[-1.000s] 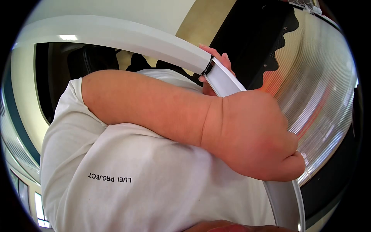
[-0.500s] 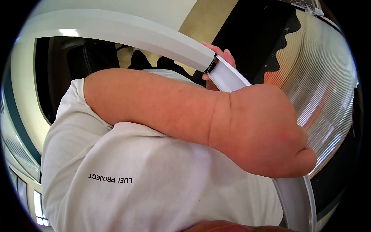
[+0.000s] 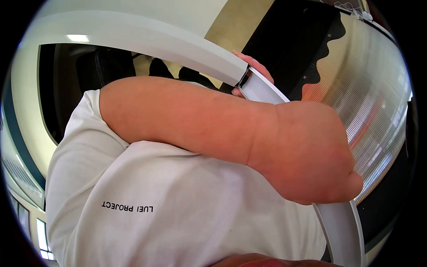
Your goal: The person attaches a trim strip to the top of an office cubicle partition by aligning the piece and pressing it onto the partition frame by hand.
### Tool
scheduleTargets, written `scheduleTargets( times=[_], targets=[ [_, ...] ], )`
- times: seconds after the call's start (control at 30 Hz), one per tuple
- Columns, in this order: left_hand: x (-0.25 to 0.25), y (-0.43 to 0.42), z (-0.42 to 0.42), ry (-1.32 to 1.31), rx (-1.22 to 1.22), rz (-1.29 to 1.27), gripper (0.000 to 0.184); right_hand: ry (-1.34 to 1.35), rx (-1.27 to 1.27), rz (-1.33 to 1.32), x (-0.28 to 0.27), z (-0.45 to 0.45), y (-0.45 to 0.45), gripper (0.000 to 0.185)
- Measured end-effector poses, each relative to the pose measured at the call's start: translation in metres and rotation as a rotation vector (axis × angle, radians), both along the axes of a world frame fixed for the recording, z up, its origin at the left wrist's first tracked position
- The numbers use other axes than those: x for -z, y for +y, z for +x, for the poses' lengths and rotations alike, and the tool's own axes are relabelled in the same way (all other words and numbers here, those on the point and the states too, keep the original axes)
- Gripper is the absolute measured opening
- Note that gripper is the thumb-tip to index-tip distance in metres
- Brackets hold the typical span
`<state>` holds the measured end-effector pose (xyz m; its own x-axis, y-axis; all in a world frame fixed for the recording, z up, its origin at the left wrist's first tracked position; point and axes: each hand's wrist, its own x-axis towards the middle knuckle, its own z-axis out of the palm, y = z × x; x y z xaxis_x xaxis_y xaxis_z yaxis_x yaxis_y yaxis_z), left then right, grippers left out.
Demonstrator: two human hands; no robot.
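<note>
My left hand (image 3: 311, 153) is closed in a fist at the end of my forearm, which crosses in front of my chest. Its fingers are mostly turned away, so what they grip is hidden. Beneath it runs a white channel-shaped strip (image 3: 340, 231), which comes out again on the far side of the fist. My right hand (image 3: 260, 66), only partly visible, curls its fingers around that strip where it meets a long, curved white frame piece (image 3: 133, 40). A dark gap shows at this joint. The rest of my right hand and arm is hidden.
A ribbed translucent panel (image 3: 373, 89) stands at the right, beside a black surface with a wavy edge (image 3: 307, 40). White cables (image 3: 358, 11) lie at the top right. A black chair-like object (image 3: 106, 66) is behind the frame at left.
My left forearm and fist have shifted slightly, with the wrist a little farther right. My right fingers have changed position a little around the strip at the joint.
</note>
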<state>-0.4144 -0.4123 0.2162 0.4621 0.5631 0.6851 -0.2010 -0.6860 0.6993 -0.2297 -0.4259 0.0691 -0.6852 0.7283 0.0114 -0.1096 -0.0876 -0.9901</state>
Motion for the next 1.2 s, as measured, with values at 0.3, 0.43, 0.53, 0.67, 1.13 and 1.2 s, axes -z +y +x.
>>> scheduleTargets(
  times=[0.3, 0.43, 0.53, 0.67, 1.13, 1.2],
  targets=[
    [-0.003, -0.015, 0.009, -0.232, -0.110, 0.009, 0.028, -0.113, 0.051, 0.041, 0.002, 0.001, -0.009, 0.073],
    [0.002, -0.011, -0.005, -0.101, 0.114, -0.005, 0.044, -0.059, 0.127, 0.132, 0.014, -0.005, -0.017, 0.071],
    [0.006, -0.013, -0.006, -0.065, 0.231, 0.007, 0.048, 0.005, 0.166, 0.263, 0.022, -0.016, -0.018, 0.067],
    [0.009, -0.037, -0.001, -0.157, 0.158, 0.014, 0.035, 0.091, 0.163, 0.209, 0.023, -0.012, -0.025, 0.066],
    [0.001, -0.051, -0.007, -0.477, -0.302, -0.122, 0.023, -0.065, 0.014, 0.565, 0.009, -0.037, -0.004, 0.074],
    [0.008, -0.046, 0.011, -0.505, -0.309, -0.119, 0.025, -0.112, -0.008, 0.545, 0.003, -0.034, 0.004, 0.071]
  ],
)
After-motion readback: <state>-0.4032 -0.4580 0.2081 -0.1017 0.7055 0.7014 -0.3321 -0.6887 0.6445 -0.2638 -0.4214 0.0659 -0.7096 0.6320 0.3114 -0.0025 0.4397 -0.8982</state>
